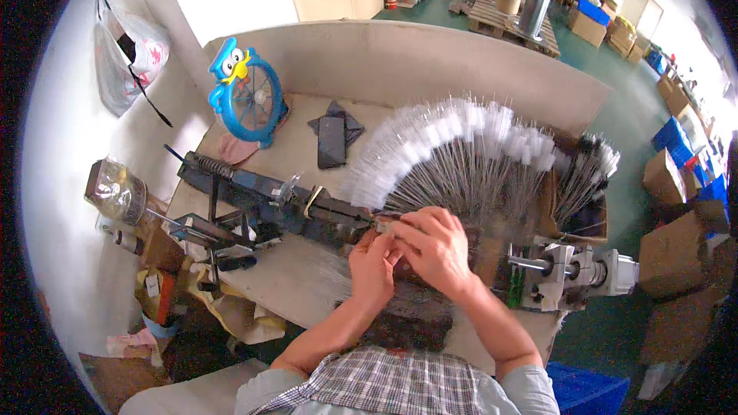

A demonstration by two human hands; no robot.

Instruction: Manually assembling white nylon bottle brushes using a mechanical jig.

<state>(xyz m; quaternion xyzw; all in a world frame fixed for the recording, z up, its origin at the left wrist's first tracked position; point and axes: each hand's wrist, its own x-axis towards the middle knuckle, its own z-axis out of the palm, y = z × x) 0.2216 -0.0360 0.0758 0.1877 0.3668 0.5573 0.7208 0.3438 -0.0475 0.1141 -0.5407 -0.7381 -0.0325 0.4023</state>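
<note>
Gripping a brush [382, 223] at the machine [284, 204], my left hand [372, 260] and right hand [435, 247] pinch closed, brush fan [469, 157] behind.

Blue owl fan [246, 96], dark cloth [333, 134]

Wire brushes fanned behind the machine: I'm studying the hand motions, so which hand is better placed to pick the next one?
Probably the right hand: it lies directly beneath the wire brushes; the left hand sits lower.
</note>
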